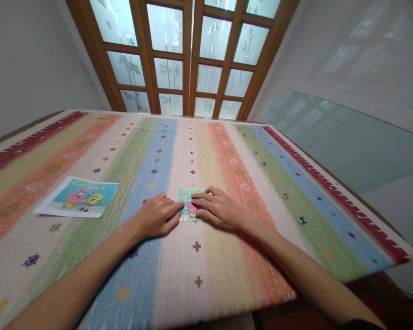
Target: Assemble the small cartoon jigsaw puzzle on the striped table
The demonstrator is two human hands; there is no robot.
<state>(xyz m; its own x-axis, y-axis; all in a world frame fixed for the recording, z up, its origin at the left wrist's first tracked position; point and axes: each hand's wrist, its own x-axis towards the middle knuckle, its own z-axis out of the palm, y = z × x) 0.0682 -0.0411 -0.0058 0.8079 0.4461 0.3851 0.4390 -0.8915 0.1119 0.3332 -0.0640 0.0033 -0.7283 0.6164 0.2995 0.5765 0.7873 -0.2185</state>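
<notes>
Left hand (158,215) lies palm down on the striped tablecloth (227,284), fingers loosely extended and open, fingertips touching the left edge of the small jigsaw puzzle (188,206); nothing is gripped. Right hand (220,210) is likewise flat and open, palm down, its fingers laid over the right part of the puzzle and pressing on its face. The two hands meet over the puzzle from 9 o'clock and 3 o'clock. The puzzle lies flat on the cloth near the table's middle line, on a pale stripe between a blue stripe and an orange one; it shows teal, pink and yellow patches, partly hidden under the fingers. Its outline looks roughly rectangular, but the long axis cannot be told with the right side covered. Its visible edges run square to the stripes. No containers in view. At about 9 o'clock from the hands, well apart, a printed cartoon picture (78,197) lies flat, long axis running left to right, slightly skewed. Beyond the table at 12 o'clock stand wooden doors with frosted glass panes (189,55); at 2 o'clock, a sheet of glass (347,142) leans by the wall.
</notes>
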